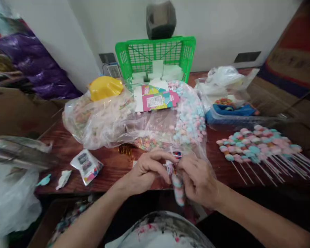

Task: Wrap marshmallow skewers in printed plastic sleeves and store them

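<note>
My left hand (151, 168) and my right hand (198, 179) meet over the table's front edge. Between them hangs a skewer of pink and blue marshmallow-like balls (178, 191), ball end down. The fingers of both hands pinch around its upper end, where a small printed wrapper (169, 168) shows; my fingers partly hide it. Just behind the hands lies a large clear bag (167, 120) with loose pastel balls (188, 120) on and in it. Many finished-looking skewers (260, 144) lie in a pile to the right, white sticks pointing toward me.
A green basket (155, 43) with white boxes stands at the back, a flattened printed carton (157, 100) before it. A yellow scoop-like piece (105, 88) rests on a filled bag. Printed packets (86, 167) lie left; a clear tub (227, 119) stands right.
</note>
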### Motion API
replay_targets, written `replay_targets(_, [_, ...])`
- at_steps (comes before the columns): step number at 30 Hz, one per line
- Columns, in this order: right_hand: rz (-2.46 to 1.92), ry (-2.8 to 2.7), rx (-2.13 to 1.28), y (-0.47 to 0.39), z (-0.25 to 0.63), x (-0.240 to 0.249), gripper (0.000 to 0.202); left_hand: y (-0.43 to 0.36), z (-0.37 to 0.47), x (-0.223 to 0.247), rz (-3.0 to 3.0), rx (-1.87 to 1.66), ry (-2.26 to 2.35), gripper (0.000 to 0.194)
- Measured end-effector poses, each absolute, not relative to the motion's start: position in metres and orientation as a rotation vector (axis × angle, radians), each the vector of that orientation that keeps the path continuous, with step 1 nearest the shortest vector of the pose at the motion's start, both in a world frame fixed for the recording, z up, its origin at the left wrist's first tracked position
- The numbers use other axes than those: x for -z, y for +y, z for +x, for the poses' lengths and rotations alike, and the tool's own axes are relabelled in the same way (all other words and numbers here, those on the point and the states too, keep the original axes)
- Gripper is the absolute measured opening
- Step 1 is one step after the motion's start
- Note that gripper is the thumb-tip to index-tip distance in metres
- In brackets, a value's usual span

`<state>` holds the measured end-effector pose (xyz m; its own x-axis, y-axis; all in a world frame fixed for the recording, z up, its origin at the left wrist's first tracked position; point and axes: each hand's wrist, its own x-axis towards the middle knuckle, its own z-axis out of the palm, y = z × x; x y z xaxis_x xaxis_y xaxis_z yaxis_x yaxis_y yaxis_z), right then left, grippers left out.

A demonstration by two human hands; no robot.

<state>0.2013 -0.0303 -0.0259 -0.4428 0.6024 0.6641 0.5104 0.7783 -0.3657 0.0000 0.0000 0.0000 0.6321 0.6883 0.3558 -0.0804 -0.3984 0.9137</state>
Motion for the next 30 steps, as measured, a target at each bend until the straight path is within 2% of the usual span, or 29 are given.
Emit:
replay_targets(2, [-0.929,-2.042,-0.185,-0.027,0.206,0.028,0.014,-0.006,0.002,0.010,1.676,-1.032,0.662,0.023])
replay_targets(4, [-0.965,-1.980,-0.189,-0.025,0.207,0.028,0.014,-0.012,0.007,0.019,1.510,-0.975,0.750,0.016])
replay_targets(8, [-0.838,-1.961,-0.086,-0.032,0.197,0.024,0.015,-0.019,0.025,0.031,1.048,-0.491,0.704,0.023])
replay_targets(11, [-0.745,-2.001,-0.089,-0.042,0.187,0.023,0.018,-0.015,0.028,0.027,0.901,-0.762,0.676,0.023])
replay_targets(15, [-0.810,-2.012,-0.322,-0.047,0.184,0.025,0.016,-0.008,0.015,0.016,1.117,-1.005,0.563,0.010])
replay_targets(16, [-0.822,-2.017,-0.344,-0.046,0.185,0.026,0.016,-0.008,0.012,0.016,1.133,-1.013,0.583,0.013])
replay_targets(18, [-0.830,-2.032,-0.317,-0.042,0.187,0.027,0.016,-0.010,0.009,0.020,1.078,-0.962,0.631,0.041])
replay_targets(19, [-0.832,-2.027,-0.286,-0.040,0.187,0.028,0.016,-0.012,0.008,0.024,1.048,-0.908,0.634,0.049])
replay_targets(20, [-0.830,-2.015,-0.258,-0.039,0.187,0.028,0.016,-0.014,0.008,0.028,1.038,-0.854,0.630,0.050])
replay_targets(23, [-0.822,-1.955,-0.274,-0.037,0.183,0.030,0.017,-0.023,0.007,0.034,1.207,-0.812,0.681,0.037])
replay_targets(26, [-0.878,-1.849,-0.500,-0.041,0.168,0.031,0.017,-0.037,0.000,0.024,1.589,-0.844,0.811,0.029])
replay_targets(30, [-0.938,-1.857,-1.030,-0.052,0.145,0.033,0.017,-0.056,-0.039,-0.004,1.888,-0.719,1.026,0.023])
